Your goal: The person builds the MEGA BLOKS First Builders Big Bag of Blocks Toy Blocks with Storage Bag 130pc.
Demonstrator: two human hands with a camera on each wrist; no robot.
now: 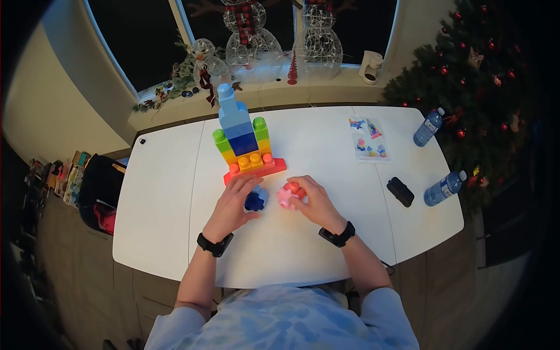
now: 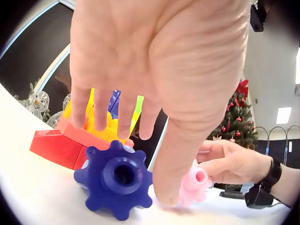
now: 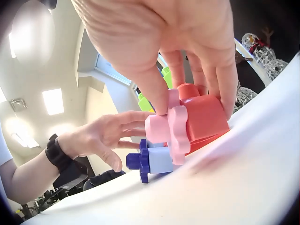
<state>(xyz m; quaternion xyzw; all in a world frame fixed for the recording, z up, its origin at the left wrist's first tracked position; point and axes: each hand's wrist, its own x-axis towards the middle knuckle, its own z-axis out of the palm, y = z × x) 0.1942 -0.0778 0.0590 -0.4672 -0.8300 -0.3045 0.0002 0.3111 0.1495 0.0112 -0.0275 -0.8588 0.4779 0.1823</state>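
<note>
My left hand is spread around a dark blue gear fixed to a light blue block, its thumb apart from the gear in the right wrist view. Just to the right, my right hand grips a red block between thumb and fingers. A pink gear is fitted on that block's near side and faces me. Both block-and-gear pieces rest on the white table. Behind the left fingers rises a block tower on a red base.
At the right stand two water bottles, with a black case beside the nearer one. A sheet with pictures lies at the back right. Wire snowmen line the windowsill, and a decorated tree stands beyond the table.
</note>
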